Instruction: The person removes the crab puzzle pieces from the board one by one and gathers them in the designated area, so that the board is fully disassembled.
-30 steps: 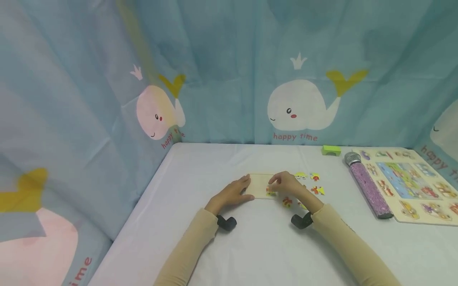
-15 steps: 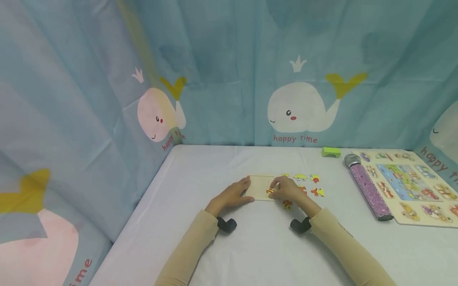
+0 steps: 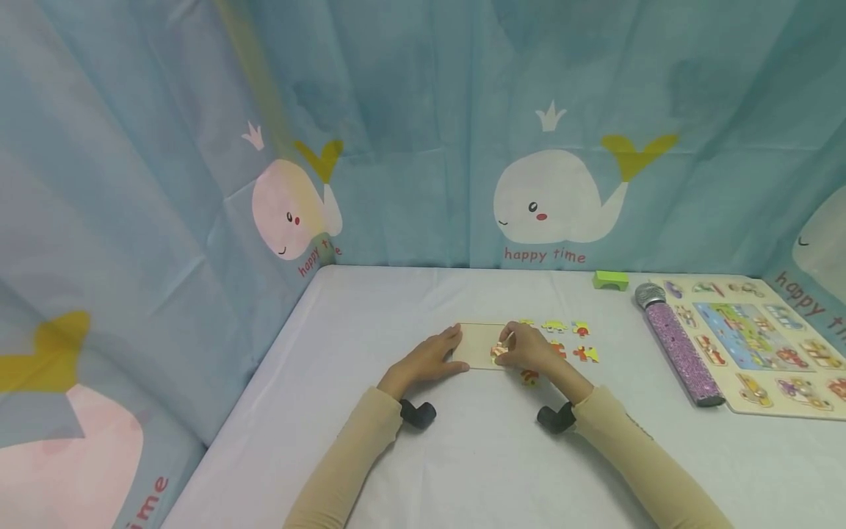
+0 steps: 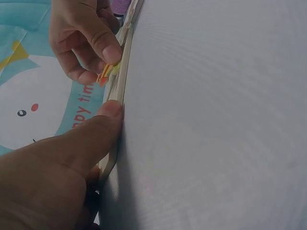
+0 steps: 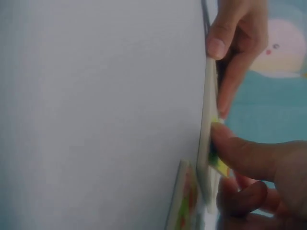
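A shallow light-wood puzzle board lies on the white table in front of me. My left hand holds its left side, the thumb at the near edge and the fingers toward the far edge. Over the board's right part, my right hand pinches a jigsaw piece between thumb and fingers. The left wrist view shows this piece tilted up from the board, orange and yellow. Loose jigsaw pieces in red and yellow lie right of the board, some partly hidden by my right hand.
A pink glittery microphone lies to the right, against a wooden picture puzzle. Near the back edge stands a green arch block. A blue whale-print curtain hangs behind the table.
My right hand has come down slightly and drawn its fingers together on the jigsaw piece, which now tilts and catches the light. The left hand stays on the board.
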`<state>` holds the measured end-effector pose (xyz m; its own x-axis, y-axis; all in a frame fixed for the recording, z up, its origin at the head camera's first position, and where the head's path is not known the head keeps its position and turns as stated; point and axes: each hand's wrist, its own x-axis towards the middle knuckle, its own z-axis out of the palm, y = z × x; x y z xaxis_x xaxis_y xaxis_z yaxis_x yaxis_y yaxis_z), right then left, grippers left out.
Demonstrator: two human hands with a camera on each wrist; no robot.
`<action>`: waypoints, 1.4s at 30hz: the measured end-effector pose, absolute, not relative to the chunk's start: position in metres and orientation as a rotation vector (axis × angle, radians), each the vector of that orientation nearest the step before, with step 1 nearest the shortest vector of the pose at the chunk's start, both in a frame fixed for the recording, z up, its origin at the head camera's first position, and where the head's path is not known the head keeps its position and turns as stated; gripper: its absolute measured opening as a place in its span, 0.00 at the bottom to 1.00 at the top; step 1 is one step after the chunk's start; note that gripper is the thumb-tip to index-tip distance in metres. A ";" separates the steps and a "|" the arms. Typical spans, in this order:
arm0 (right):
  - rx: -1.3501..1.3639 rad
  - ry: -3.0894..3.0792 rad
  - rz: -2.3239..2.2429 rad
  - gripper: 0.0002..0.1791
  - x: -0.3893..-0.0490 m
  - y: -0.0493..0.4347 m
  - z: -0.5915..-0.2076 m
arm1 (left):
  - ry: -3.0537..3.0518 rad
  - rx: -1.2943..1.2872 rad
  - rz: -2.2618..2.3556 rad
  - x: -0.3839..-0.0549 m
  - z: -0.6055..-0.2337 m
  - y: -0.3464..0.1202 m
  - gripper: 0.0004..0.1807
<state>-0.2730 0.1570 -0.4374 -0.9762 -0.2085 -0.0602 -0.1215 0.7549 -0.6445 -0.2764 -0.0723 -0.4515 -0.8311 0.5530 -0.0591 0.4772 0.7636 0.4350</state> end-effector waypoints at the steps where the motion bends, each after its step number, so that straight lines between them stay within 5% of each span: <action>1: -0.270 2.822 -1.042 0.19 -0.273 0.158 -0.438 | 2.775 0.816 0.606 -0.277 -0.452 -0.072 0.43; 10: -0.350 2.771 -1.259 0.05 -0.274 0.166 -0.440 | 2.776 0.813 0.604 -0.278 -0.453 -0.072 0.43; 27: -0.158 2.572 -1.250 0.19 -0.262 0.217 -0.421 | 2.793 0.840 0.579 -0.280 -0.455 -0.072 0.43; 42: 0.012 2.649 -1.104 0.21 -0.224 0.304 -0.409 | 2.799 0.852 0.580 -0.281 -0.455 -0.073 0.43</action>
